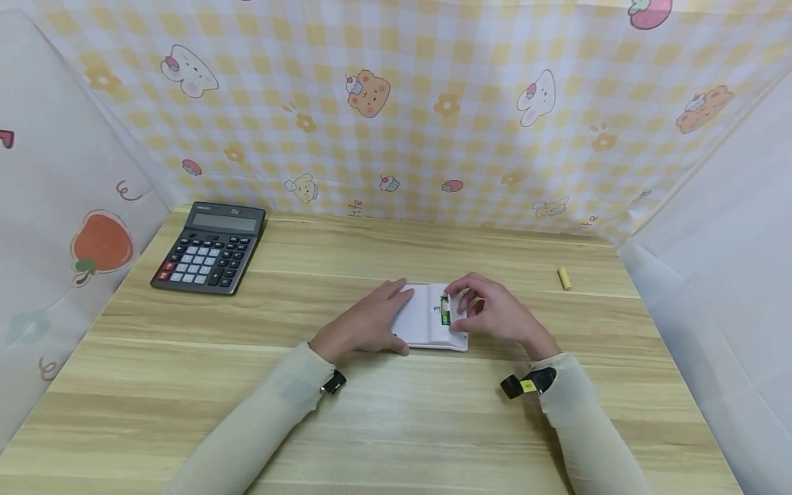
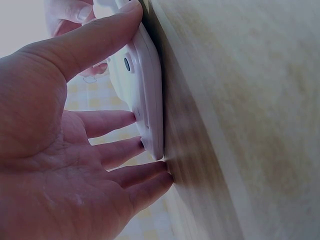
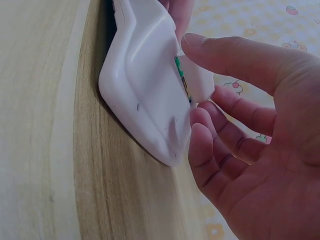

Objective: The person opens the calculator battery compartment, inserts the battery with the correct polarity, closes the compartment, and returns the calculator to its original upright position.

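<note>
A white device [image 1: 416,317], shaped like a desk calculator, lies back side up on the wooden table. In its raised part the battery compartment [image 1: 445,311] is uncovered, showing a green battery and a pale spot beside it. My left hand [image 1: 369,318] holds the device at its left end, thumb along the near edge and fingertips on the back and far side. Between thumb and fingers, my right hand [image 1: 495,309] pinches a small white battery cover [image 3: 201,82], which stands tilted up at the compartment's edge. Green shows along that edge in the right wrist view.
A dark grey calculator [image 1: 210,247] lies face up at the table's back left. Toward the back right lies a small yellow cylinder [image 1: 564,278]. A checked cloth [image 1: 427,144] hangs behind the table, with white sheets [image 1: 730,289] at both sides.
</note>
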Motion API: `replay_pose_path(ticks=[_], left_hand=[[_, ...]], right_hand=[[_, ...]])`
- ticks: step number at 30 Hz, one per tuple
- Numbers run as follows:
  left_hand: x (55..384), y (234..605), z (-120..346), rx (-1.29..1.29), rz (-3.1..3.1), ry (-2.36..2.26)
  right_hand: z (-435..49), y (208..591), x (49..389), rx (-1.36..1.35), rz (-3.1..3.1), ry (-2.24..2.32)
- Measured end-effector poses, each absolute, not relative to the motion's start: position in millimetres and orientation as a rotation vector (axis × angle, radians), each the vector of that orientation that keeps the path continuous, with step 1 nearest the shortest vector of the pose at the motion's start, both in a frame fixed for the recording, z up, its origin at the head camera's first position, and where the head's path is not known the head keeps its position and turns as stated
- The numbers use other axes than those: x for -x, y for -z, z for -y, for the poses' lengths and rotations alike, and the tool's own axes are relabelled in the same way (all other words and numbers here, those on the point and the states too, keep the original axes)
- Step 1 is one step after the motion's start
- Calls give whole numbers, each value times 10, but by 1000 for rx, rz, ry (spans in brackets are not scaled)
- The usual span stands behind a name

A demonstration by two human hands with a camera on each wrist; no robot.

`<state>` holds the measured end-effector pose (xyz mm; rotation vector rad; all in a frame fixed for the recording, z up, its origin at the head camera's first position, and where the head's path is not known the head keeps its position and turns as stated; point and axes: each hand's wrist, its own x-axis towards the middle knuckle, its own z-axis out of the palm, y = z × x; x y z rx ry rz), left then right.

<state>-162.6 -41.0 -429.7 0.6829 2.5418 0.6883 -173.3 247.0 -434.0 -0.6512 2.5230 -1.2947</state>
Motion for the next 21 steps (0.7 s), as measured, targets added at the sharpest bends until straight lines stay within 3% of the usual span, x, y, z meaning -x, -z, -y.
replay_pose_path(ticks=[21], left_hand=[[1618, 4287, 414, -694, -2540, -700]], right_hand=[[-2397, 4359, 1702, 622, -2589, 1247]])
